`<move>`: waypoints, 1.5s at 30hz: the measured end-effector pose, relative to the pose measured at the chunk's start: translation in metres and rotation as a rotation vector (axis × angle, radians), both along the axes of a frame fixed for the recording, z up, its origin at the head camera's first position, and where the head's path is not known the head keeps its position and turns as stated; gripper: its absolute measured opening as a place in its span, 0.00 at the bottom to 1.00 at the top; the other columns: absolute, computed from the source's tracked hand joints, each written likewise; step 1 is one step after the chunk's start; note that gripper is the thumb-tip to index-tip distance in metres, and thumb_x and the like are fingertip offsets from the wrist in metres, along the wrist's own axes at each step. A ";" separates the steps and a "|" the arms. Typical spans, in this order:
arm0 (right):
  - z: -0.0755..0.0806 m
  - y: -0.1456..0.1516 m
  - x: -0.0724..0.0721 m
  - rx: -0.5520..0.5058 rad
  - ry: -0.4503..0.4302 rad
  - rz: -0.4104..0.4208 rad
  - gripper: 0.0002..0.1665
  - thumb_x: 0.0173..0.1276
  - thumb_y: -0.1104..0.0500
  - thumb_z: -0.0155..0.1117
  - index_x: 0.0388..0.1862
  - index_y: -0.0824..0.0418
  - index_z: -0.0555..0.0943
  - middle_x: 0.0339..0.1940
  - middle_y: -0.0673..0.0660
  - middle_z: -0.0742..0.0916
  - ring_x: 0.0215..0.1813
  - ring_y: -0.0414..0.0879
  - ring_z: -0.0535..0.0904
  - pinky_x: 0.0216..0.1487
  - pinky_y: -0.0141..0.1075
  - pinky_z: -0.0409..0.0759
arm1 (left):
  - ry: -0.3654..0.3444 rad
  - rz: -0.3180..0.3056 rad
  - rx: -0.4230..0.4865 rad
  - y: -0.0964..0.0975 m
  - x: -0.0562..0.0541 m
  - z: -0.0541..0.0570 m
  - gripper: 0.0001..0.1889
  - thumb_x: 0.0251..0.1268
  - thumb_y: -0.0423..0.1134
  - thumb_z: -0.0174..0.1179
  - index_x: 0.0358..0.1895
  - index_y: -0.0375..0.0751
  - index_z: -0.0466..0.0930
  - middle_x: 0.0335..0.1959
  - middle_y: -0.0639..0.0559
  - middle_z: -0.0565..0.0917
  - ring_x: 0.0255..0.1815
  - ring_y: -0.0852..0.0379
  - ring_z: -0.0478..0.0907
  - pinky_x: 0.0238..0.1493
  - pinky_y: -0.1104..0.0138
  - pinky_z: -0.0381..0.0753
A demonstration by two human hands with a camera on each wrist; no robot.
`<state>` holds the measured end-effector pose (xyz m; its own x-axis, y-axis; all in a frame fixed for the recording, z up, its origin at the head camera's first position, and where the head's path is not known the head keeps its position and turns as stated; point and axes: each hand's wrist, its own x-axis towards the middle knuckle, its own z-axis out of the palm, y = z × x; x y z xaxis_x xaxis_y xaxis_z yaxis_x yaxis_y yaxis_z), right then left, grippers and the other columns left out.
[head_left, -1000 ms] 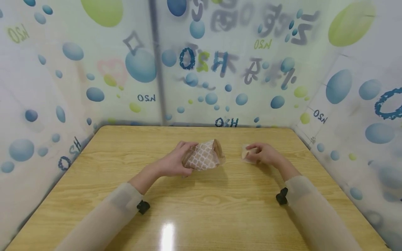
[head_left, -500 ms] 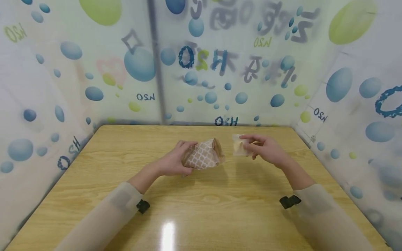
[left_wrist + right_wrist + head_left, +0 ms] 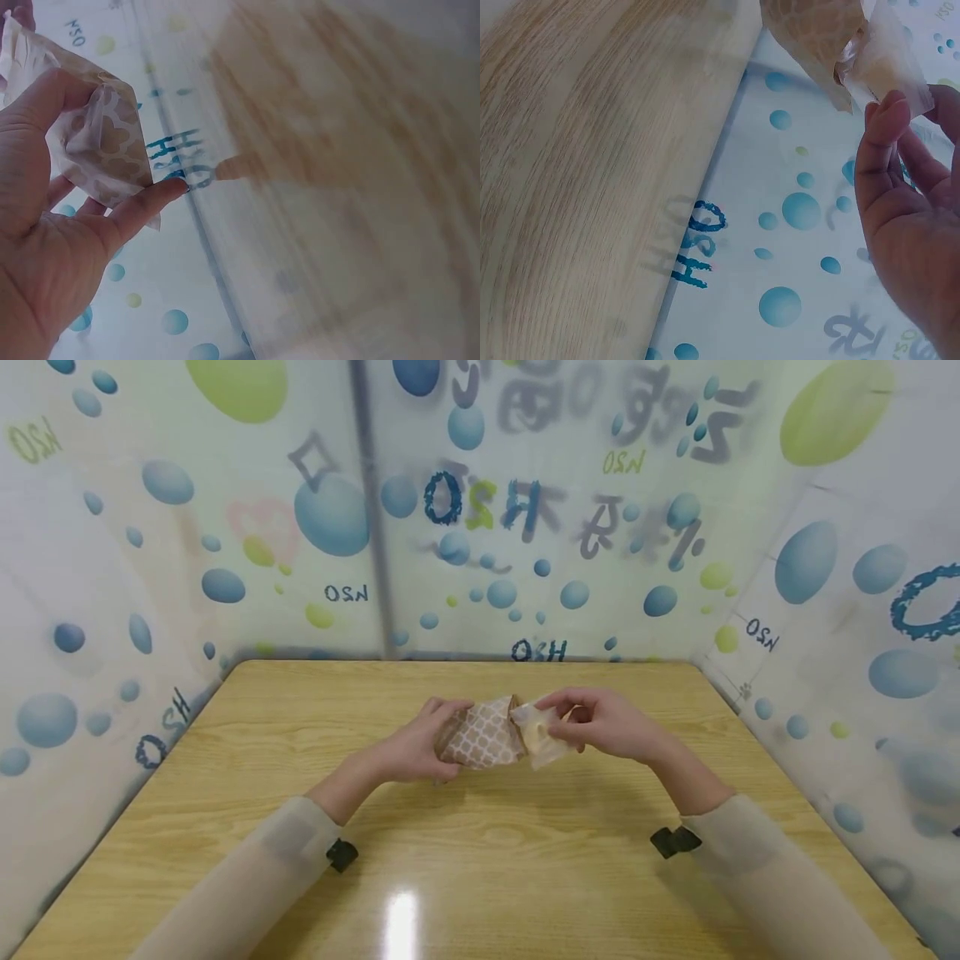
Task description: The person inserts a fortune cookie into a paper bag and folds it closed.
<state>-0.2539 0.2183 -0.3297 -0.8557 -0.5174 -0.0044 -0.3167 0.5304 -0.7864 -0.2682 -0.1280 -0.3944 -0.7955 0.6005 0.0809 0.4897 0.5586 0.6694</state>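
Note:
My left hand [image 3: 416, 747] grips a brown paper bag [image 3: 483, 735] with a white lattice pattern, held sideways with its mouth towards the right. In the left wrist view, thumb and fingers curl round the patterned bag [image 3: 116, 142]. A small clear packet [image 3: 542, 735] with something pale yellow inside is pinched by my right hand [image 3: 611, 727]. The packet's left edge is at the bag's mouth; in the right wrist view the packet [image 3: 889, 64] overlaps the opening of the bag [image 3: 817, 37]. How far it reaches inside cannot be told.
Both hands are above a wooden table [image 3: 480, 843] with a glossy light reflection near its front. A wall sheet [image 3: 480, 635] printed with blue and green bubbles rises behind the table and on both sides. Dark wrist devices [image 3: 342, 855] sit at the sleeves.
The right hand has lifted the packet from the table and carried it left to the bag's mouth. The left hand and the bag have hardly moved.

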 end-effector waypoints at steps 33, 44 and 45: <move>-0.012 -0.038 -0.003 0.057 0.222 -0.085 0.20 0.76 0.52 0.75 0.65 0.51 0.89 0.48 0.53 0.91 0.31 0.47 0.76 0.31 0.37 0.77 | -0.042 -0.001 -0.001 0.007 0.002 0.000 0.56 0.58 0.33 0.77 0.89 0.48 0.53 0.75 0.37 0.63 0.72 0.42 0.69 0.73 0.45 0.78; -0.019 -0.041 0.001 0.048 0.274 -0.116 0.25 0.76 0.53 0.75 0.70 0.54 0.86 0.51 0.57 0.91 0.33 0.44 0.78 0.33 0.36 0.79 | -0.039 0.011 0.009 0.008 0.002 0.001 0.55 0.59 0.34 0.77 0.88 0.47 0.54 0.76 0.36 0.63 0.73 0.41 0.69 0.74 0.44 0.78; -0.019 -0.039 0.001 0.035 0.276 -0.124 0.26 0.76 0.53 0.75 0.71 0.53 0.85 0.52 0.57 0.91 0.33 0.44 0.79 0.33 0.36 0.80 | -0.037 0.012 0.012 0.008 0.002 0.001 0.55 0.59 0.34 0.77 0.88 0.47 0.54 0.76 0.36 0.62 0.74 0.40 0.69 0.74 0.43 0.77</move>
<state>-0.2525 0.1798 -0.3484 -0.8838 -0.4121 0.2214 -0.4468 0.6035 -0.6604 -0.2659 -0.1201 -0.3936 -0.8053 0.5899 0.0589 0.4578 0.5559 0.6938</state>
